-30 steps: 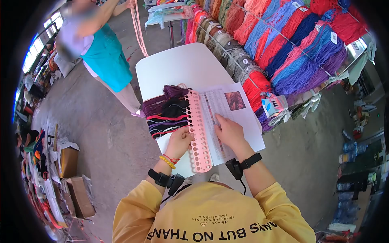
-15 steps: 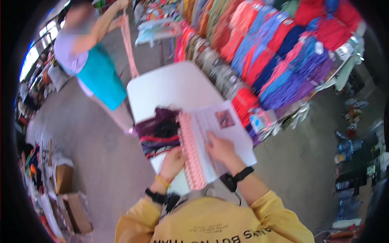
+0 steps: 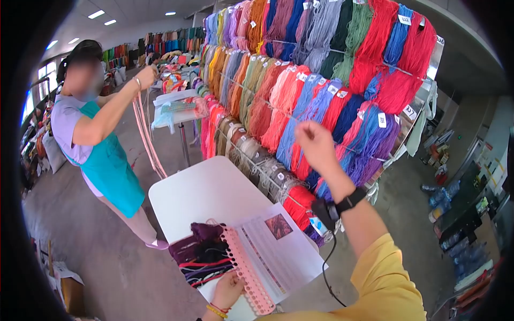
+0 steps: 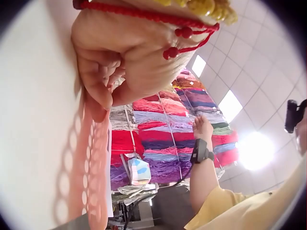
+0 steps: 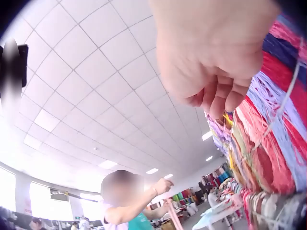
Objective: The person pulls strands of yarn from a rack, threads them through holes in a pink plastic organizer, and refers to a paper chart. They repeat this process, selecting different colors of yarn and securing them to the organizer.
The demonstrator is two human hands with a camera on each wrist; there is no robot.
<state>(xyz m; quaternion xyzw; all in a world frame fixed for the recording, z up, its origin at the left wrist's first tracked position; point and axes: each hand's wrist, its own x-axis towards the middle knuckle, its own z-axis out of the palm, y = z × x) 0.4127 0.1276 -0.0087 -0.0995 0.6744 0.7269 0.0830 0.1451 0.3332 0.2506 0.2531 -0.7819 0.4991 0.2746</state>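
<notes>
My left hand (image 3: 229, 289) pinches the edge of a pink perforated thread holder (image 3: 247, 269) on a white table (image 3: 209, 184). In the left wrist view its thumb and fingertips meet at the edge of the holder (image 4: 98, 163). Purple, black and red thread skeins (image 3: 201, 254) hang from the holder's left side. A printed chart (image 3: 300, 257) with a small dark picture lies beside it. My right hand (image 3: 317, 147) is raised in front of the rack of hanging skeins (image 3: 273, 101), fingers loosely bent, and in the right wrist view it holds nothing.
A person in a teal apron (image 3: 115, 176) stands left of the table, holding up long pink strands (image 3: 147, 134). Tagged skeins fill the rack along the right. A smaller table (image 3: 179, 112) stands behind. A black cable (image 3: 329, 273) hangs from my right wrist.
My right hand has left the chart and risen toward the skein rack. The head view has tilted up, showing more of the rack. My left hand stays at the pink holder.
</notes>
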